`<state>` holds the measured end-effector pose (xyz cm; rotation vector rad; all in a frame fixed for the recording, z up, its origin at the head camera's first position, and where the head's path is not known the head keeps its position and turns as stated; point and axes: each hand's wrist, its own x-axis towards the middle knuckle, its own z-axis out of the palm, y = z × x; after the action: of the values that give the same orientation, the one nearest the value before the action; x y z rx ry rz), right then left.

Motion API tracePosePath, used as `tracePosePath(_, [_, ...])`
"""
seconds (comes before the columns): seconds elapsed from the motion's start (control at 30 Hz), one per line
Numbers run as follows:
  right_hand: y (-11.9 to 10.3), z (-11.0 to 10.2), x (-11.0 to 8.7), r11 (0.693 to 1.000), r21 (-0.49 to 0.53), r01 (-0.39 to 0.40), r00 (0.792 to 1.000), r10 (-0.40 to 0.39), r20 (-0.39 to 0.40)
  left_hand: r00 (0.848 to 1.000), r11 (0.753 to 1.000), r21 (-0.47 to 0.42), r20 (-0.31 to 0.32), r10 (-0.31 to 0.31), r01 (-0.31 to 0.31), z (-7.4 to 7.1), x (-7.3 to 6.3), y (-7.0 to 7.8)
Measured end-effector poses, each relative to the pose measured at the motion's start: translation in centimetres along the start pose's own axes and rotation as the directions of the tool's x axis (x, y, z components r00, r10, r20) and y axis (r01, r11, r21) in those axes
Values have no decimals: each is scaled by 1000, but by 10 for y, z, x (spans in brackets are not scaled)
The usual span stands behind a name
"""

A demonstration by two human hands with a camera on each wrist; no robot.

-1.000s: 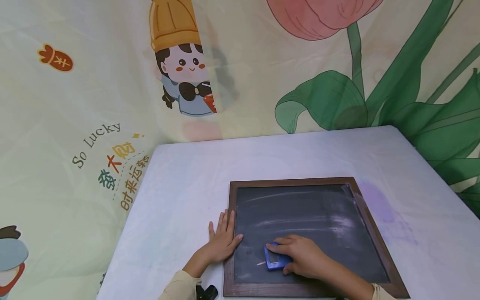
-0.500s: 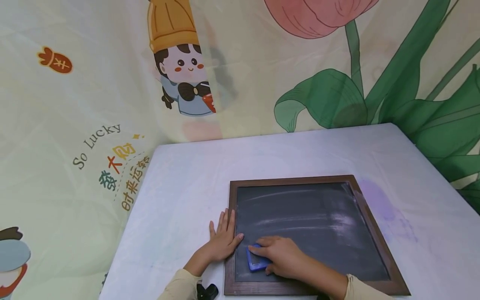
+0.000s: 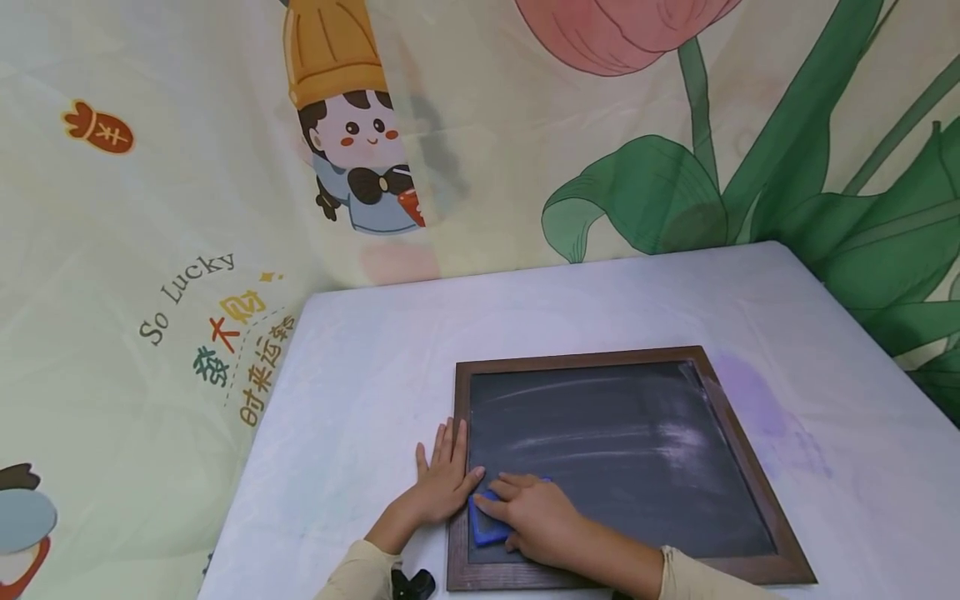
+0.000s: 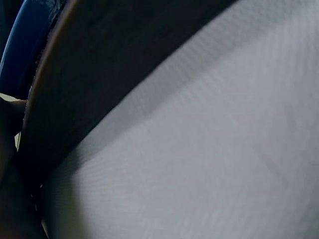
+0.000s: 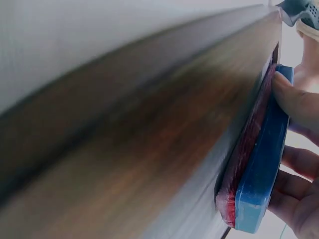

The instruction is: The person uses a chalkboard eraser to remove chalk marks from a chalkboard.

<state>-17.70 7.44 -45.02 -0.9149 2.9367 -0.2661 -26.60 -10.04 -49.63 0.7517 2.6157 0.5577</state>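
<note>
A blackboard (image 3: 600, 417) in a brown wooden frame lies flat on the table. Faint chalk smears cross its upper half and right side. My left hand (image 3: 442, 483) rests with straight fingers on the frame's left edge, thumb reaching onto the dark surface. At the board's lower left, my right hand (image 3: 536, 512) grips a blue chalkboard eraser (image 3: 486, 532) by its sides. In the right wrist view the eraser (image 5: 264, 169) shows a dark red felt underside against the board, with thumb and fingers on its blue body. The left wrist view catches the eraser's blue edge (image 4: 25, 50) beyond the frame.
The table (image 3: 375, 358) has a white cover with a purple stain (image 3: 750, 400) right of the board. A black object (image 3: 412, 585) sits by the left sleeve. Behind the table hangs a printed cloth (image 3: 487, 167) with a cartoon figure and a flower.
My right hand has slid the eraser leftward across the lower board to the frame's left side. The short chalk mark there is gone from sight. My left hand has stayed in place.
</note>
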Motion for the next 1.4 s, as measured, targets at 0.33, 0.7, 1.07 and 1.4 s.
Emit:
tracePosePath(0.33, [-4,6,0,993,-112,31,999,-36,-41,1000,1000,-24,-8,12,-12,1,-1,0])
tracePosePath(0.7, [-9,16,-4,983,-186,-5,992,-18,-126,999,1000,-7,-31,16,-16,-1,0,-3])
tracePosePath(1.07, [1,24,-18,990,-139,-27,979,-2,-206,1000,1000,-12,-27,5,-5,3,-1,-4])
tracePosePath(1.4, [31,21,-53,993,-51,-107,967,92,-238,999,1000,-5,-34,12,-12,2,0,-2])
